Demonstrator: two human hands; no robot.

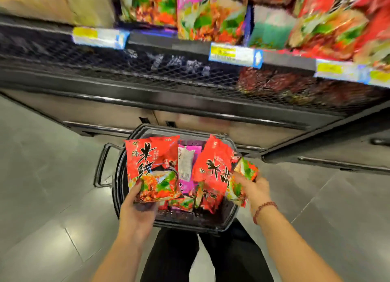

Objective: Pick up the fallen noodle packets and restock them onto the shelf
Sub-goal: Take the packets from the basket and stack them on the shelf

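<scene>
Both forearms bare, reaching forward from the bottom edge, roughly parallel. Left hand (137,210) grips left packet (153,167) at its lower corner, thumb on the front, fingers behind. Right hand (256,188) grips right packet (213,172) at its right edge, fingers curled. Bead bracelet (264,210) on right wrist. Legs in dark trousers (168,256), set apart.

Around the wrist of my right hand (256,188) runs a bracelet (264,210) of small dark-red beads, a single strand. The thumbnail (138,182) of my left hand (137,214) is painted a dark shade. Both my forearms (118,258) are bare down to the lower edge of the view. Under them I wear plain black trousers (173,258), both legs in sight, the cloth too dark to show any detail.
</scene>
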